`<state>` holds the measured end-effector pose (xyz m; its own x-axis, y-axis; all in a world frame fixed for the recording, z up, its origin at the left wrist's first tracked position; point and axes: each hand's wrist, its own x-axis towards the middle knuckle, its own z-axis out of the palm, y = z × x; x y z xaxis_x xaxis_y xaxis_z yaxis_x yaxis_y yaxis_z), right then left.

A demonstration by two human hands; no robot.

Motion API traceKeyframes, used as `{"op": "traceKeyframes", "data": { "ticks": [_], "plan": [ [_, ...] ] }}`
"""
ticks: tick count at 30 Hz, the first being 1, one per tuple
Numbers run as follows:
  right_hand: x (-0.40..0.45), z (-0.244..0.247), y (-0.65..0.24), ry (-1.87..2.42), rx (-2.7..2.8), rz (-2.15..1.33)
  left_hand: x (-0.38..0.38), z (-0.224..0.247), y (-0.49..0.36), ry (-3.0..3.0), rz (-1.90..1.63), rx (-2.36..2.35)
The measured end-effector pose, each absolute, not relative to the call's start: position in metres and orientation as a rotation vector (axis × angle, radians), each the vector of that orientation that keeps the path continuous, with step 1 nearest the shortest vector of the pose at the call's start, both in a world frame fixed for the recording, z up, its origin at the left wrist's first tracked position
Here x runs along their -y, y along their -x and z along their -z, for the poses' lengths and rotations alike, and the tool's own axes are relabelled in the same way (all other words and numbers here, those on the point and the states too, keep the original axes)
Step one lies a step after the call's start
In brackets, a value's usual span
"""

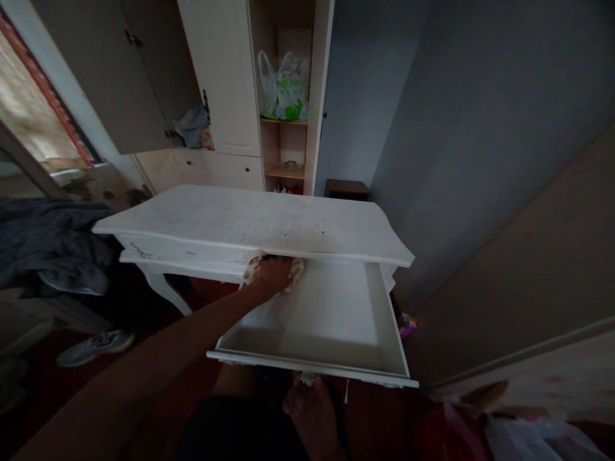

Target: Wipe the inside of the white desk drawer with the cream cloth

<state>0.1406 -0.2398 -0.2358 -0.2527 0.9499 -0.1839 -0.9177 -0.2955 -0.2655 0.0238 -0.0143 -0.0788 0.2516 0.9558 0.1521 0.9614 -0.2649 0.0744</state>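
A pale cream cloth point(296, 274) is bunched under and around my left hand point(275, 274), which presses it at the back left corner of the pulled-out drawer point(331, 314). The fingers are partly hidden by the cloth and the desk edge. In front of the drawer, my right hand point(312, 410) closes its fingers on a small light knob point(307, 379) at the drawer front. The white desk point(250, 214) has a curved top with a few dark specks, and the drawer slides out from below it.
Behind the desk stands a white wardrobe point(230, 77) holding a plastic bag point(291, 89) on a shelf. Dark clothing point(52, 240) lies at left above a shoe point(96, 347). A grey-blue wall point(461, 128) rises at right; plastic bags point(542, 442) lie at lower right.
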Motion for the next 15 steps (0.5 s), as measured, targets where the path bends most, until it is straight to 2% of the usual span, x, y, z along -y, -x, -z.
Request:
{"op": "traceKeyframes", "data": {
  "ticks": [6, 11, 15],
  "plan": [
    [0.241, 0.238, -0.140, 0.400, 0.113, -1.825, 0.003, 0.095, -0.041, 2.312, 0.567, 2.176],
    [0.241, 0.238, -0.140, 0.412, 0.138, -1.809, 0.001, 0.116, -0.052, 1.917, 0.953, 2.416],
    [0.241, 0.235, -0.140, 0.384, 0.152, -1.818, -0.012, 0.124, -0.062, 1.968, 0.999, 2.389]
  ]
}}
